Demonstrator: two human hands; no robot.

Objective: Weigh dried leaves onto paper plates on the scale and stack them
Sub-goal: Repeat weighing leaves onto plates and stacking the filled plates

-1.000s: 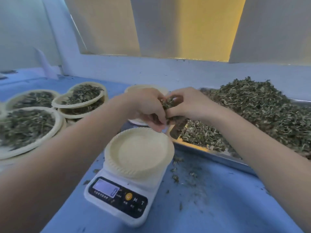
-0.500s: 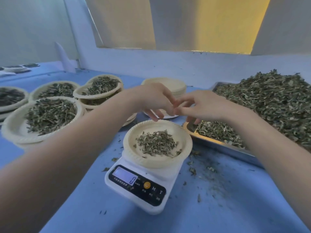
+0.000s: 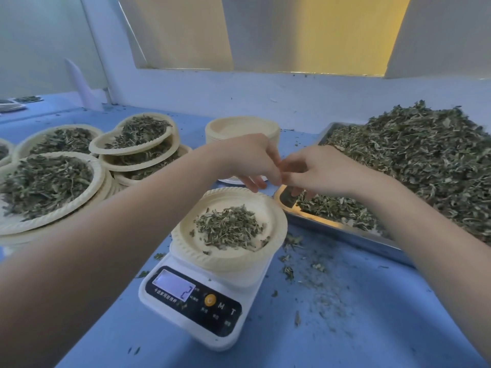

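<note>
Several filled plates (image 3: 47,187) stood stacked at left. Plate on scale (image 3: 231,229) held a small heap; tray (image 3: 332,229) well stocked. Left hand (image 3: 249,160) and right hand (image 3: 316,168) hovered loose-fingered, holding nothing.

A blue table (image 3: 372,328) carries everything. Directly below the fingers (image 3: 265,179) of both hands stands a white scale (image 3: 202,301); to their right lies a metal tray (image 3: 332,227), just behind them a stack of empty plates (image 3: 241,128), and to their left several stacks of filled plates (image 3: 53,203). Loose leaf crumbs (image 3: 289,269) lie scattered on the table between scale and tray.
</note>
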